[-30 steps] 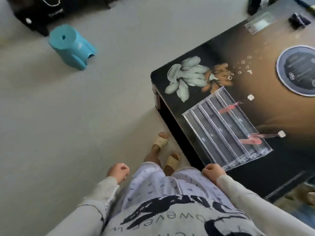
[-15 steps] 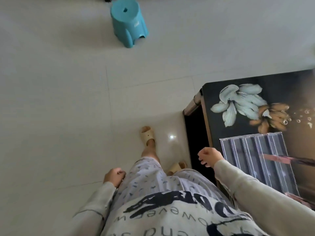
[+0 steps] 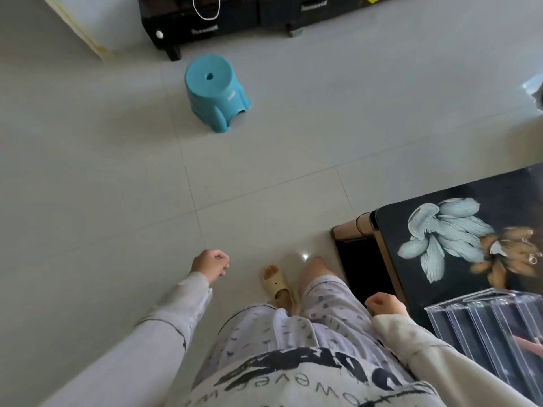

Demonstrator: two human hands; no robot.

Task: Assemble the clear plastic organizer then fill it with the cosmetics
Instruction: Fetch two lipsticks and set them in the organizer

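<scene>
Fingers [image 3: 219, 259] of the left hand [image 3: 210, 265] are curled together into a fist that holds nothing; those of the right hand [image 3: 385, 305] are curled the same way. Just right of the right fingers, the clear plastic organizer [image 3: 482, 330] lies on the glossy black table printed with pale blue and orange flowers [image 3: 392, 221]. Ribbed dividers split it into long narrow channels. The frame edge cuts off its far end, and a pink item [image 3: 529, 345] inside is too cropped to identify. On the white printed shirt [image 3: 293, 383] only the letters "oweve" read clearly. White lettering on the black cabinet [image 3: 235, 19], far beyond the left fingers, is too blurred to read.
</scene>
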